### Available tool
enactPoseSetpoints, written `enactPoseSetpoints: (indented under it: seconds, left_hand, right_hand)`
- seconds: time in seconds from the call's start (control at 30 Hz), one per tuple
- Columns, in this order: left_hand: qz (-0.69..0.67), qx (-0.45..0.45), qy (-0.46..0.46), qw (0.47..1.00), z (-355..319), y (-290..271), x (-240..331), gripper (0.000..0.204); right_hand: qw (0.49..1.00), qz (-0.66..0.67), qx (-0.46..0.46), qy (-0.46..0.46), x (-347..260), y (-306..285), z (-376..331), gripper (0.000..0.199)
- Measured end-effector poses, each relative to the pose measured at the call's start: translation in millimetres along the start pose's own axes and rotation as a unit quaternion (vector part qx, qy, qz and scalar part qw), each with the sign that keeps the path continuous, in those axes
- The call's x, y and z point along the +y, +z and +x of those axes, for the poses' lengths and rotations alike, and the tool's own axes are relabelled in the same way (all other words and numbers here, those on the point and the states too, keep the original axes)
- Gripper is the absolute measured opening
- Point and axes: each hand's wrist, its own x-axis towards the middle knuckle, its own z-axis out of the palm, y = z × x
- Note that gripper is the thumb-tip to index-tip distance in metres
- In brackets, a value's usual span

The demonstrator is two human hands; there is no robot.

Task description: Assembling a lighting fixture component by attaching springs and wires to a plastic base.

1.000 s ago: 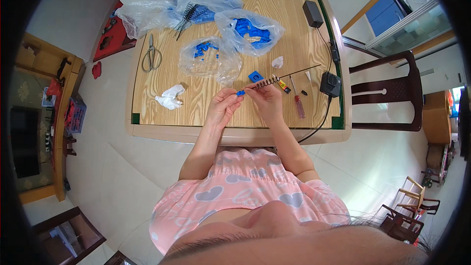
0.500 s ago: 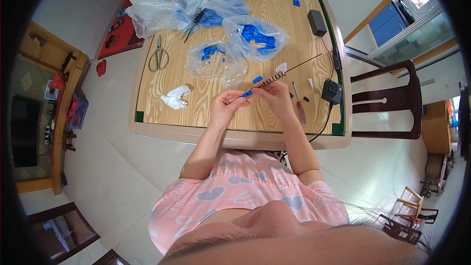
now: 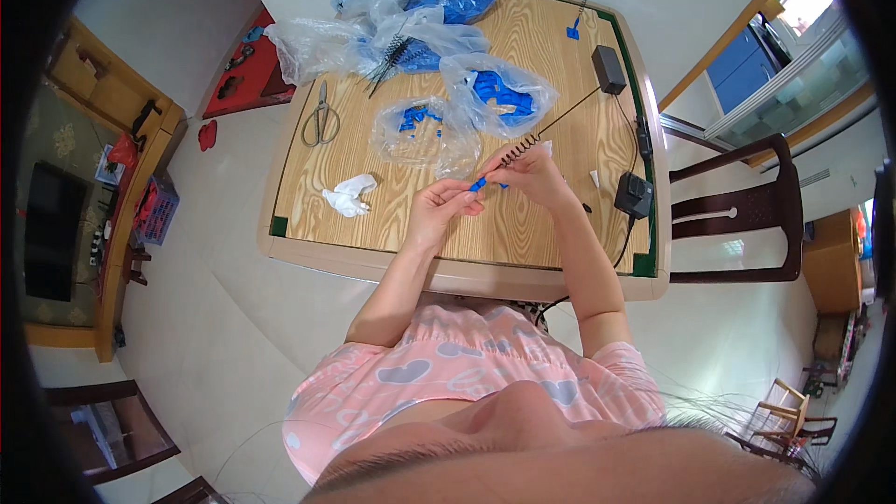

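Near the front middle of the table, my left hand (image 3: 441, 209) is closed in a pinch on a small blue plastic piece (image 3: 477, 184). Just to its right my right hand (image 3: 532, 176) grips a black coiled wire (image 3: 520, 150), whose long straight end slants up toward the far right. The wire's lower end meets the blue piece between my fingertips; how they join is too small to tell. Another bit of blue (image 3: 504, 186) shows beneath my right hand. Beyond my hands lie a clear bag (image 3: 383, 142) with small blue pieces and another bag (image 3: 541, 93) with more blue parts.
Scissors (image 3: 322, 121) and crumpled white tissue (image 3: 349, 196) lie on the left. Plastic bags (image 3: 313, 51) and a bundle of black coiled wires (image 3: 390, 58) are at the back. A black box-shaped device (image 3: 634, 194) with a cable and a black box (image 3: 609, 70) stand right.
The coiled wire now points more steeply away, and my right hand has turned with it. The screwdriver beside my right hand is now covered by my arm. The whole view has shifted slightly.
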Motion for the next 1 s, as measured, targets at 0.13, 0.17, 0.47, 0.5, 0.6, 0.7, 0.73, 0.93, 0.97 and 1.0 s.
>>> enactPoseSetpoints:
  seconds: [0.13,0.17,0.47,0.5,0.6,0.7,0.73,0.93,0.97,1.0]
  left_hand:
    - [-0.02,-0.007,-0.004,1.0,2,-1,-1,0.016]
    - [-0.029,-0.009,-0.005,1.0,2,-1,-2,0.016]
    - [-0.101,-0.032,-0.022,0.994,3,1,-4,0.017]
    - [-0.101,-0.033,-0.022,0.994,3,0,-5,0.017]
    - [-0.121,-0.038,-0.021,0.992,3,0,-7,0.017]
    - [-0.12,-0.043,-0.015,0.992,3,0,-6,0.017]
    - [-0.106,-0.037,-0.009,0.994,3,1,-6,0.017]
    - [-0.074,0.016,0.005,0.997,5,14,-1,0.015]
    - [-0.068,0.032,0.01,0.997,5,16,0,0.015]
    - [-0.068,0.033,0.008,0.997,6,17,-2,0.015]
  right_hand:
    - [1.0,-0.012,-0.003,0.011,-6,1,1,0.008]
    - [1.0,0.0,-0.005,0.009,-5,0,1,0.009]
    - [0.999,-0.03,-0.017,-0.013,-10,-4,2,0.009]
    - [0.999,-0.031,-0.016,-0.013,-9,-4,2,0.009]
    - [0.999,0.007,-0.024,-0.038,-6,-2,2,0.008]
    - [0.998,-0.016,-0.029,-0.05,-8,-2,3,0.008]
    - [0.998,-0.031,-0.028,-0.041,-12,-1,2,0.007]
    - [0.999,-0.04,0.022,0.03,-8,2,6,0.01]
    - [0.997,-0.03,0.058,0.031,-6,3,7,0.014]
    - [0.997,-0.03,0.058,0.032,-3,2,7,0.014]
